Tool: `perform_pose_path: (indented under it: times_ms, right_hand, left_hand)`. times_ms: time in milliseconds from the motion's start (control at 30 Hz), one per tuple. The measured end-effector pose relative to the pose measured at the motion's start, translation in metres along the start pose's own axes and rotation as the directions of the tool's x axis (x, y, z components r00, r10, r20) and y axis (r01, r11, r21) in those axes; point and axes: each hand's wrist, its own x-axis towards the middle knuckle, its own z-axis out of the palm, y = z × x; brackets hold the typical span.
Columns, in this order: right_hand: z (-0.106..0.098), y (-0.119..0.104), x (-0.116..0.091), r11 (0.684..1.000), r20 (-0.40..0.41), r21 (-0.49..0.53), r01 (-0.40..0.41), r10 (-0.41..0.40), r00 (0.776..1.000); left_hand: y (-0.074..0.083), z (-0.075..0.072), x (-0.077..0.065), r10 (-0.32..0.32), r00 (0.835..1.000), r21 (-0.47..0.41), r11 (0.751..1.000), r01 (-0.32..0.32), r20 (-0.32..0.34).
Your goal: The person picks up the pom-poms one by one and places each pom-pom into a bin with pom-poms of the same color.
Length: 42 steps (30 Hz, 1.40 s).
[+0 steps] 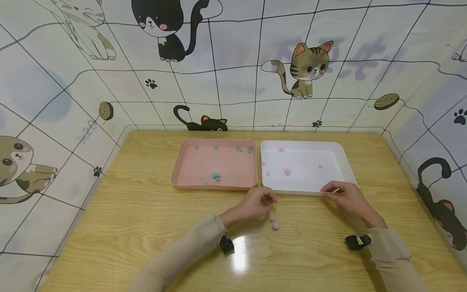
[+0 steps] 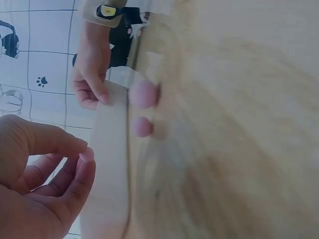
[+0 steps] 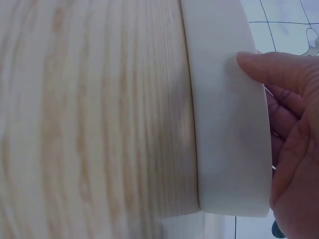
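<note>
In the left wrist view, a small pink ball is pinched between the thumb and fingertips of my left hand. That hand is just in front of the gap between the two trays. Two more balls, a smaller pink ball and a larger pink ball, lie on the table beside it. My right hand holds the front wall of the white tray near its right corner, thumb outside and fingers over the rim. Several pink balls of different sizes, including a big one, are scattered in the white tray.
Left of the white tray stands a pink tray with several small teal balls in it. Both trays sit toward the back of the wooden table. A cat-patterned cloth surrounds the back and sides.
</note>
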Motion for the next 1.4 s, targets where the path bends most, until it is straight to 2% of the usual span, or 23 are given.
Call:
perform_pose_path:
  times_ms: [200,567,600,800,833,1000,1167,1400]
  right_hand:
    - [-0.001,-0.001,0.001,1.0,0.009,0.011,-0.012,0.012,1.0]
    - [-0.002,-0.002,0.001,1.0,0.008,-0.007,-0.03,0.03,1.0]
    - [-0.001,-0.003,0.001,1.0,0.006,-0.006,-0.03,0.03,1.0]
    - [0.0,-0.004,-0.001,1.0,0.004,-0.004,-0.017,0.017,1.0]
    - [0.0,-0.004,0.0,1.0,0.004,-0.005,-0.016,0.016,1.0]
    - [-0.001,-0.005,-0.001,1.0,0.006,-0.009,-0.023,0.023,1.0]
    - [-0.001,-0.005,-0.001,1.0,0.004,-0.008,-0.031,0.031,1.0]
    - [-0.002,-0.003,0.0,0.998,0.024,-0.009,-0.059,0.059,0.998]
  left_hand:
    - [0.005,-0.006,0.018,0.005,0.999,-0.067,0.998,-0.008,-0.037]
    - [0.007,-0.017,0.052,0.003,0.992,-0.137,0.99,-0.021,-0.127]
    - [0.012,-0.02,0.052,-0.001,0.992,-0.14,0.99,-0.017,-0.128]
    - [0.011,-0.021,0.067,-0.051,0.982,-0.169,0.985,0.02,-0.18]
    - [0.005,-0.02,0.071,-0.059,0.979,-0.172,0.985,0.026,-0.194]
    - [0.007,-0.021,0.088,-0.113,0.964,-0.152,0.985,0.078,-0.24]
    - [0.006,-0.021,0.103,-0.179,0.94,-0.161,0.978,0.136,-0.29]
    - [0.001,-0.021,0.116,-0.19,0.917,-0.185,0.974,0.131,-0.351]
